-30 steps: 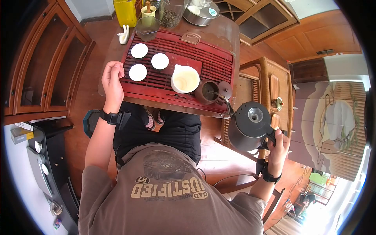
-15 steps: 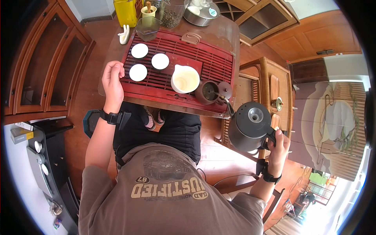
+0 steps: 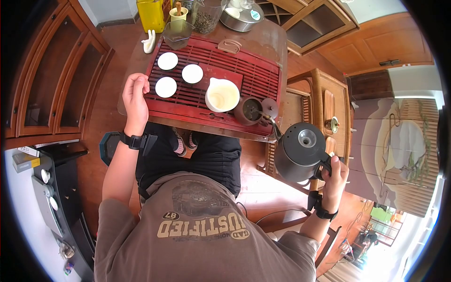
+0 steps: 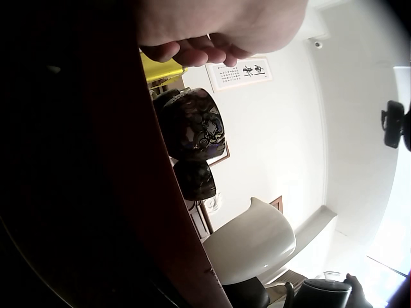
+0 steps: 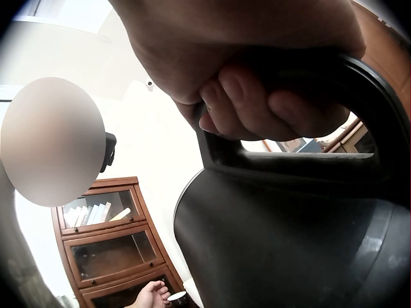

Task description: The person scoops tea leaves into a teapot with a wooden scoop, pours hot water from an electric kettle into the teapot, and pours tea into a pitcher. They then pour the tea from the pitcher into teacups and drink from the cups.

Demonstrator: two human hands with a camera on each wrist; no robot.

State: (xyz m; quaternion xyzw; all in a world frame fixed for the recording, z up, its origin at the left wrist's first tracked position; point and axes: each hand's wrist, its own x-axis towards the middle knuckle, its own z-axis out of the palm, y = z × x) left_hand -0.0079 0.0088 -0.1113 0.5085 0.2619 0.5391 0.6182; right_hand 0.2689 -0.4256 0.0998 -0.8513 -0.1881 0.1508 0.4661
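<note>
My right hand (image 3: 335, 181) grips the handle of a dark grey kettle (image 3: 298, 160); in the right wrist view its fingers (image 5: 241, 102) curl round the black handle (image 5: 289, 165). The kettle's thin spout reaches over the uncovered brown teapot (image 3: 241, 114) at the tray's near right corner. The teapot's lid (image 3: 270, 105) sits beside it. A white pitcher (image 3: 221, 97) stands just left of the teapot. Near the left edge of the red slatted tea tray (image 3: 181, 112), my left hand (image 3: 136, 98) holds nothing, its fingers loosely curled. Three small cups (image 3: 192, 74) stand close to it.
Along the table's far side are a white figurine (image 3: 148, 42), a clear glass cup (image 3: 177, 35), a jar of dark leaves (image 3: 204, 21), a yellow tin (image 3: 150, 15) and a round metal pan (image 3: 242, 19). A woven side table (image 3: 340, 98) stands to the right.
</note>
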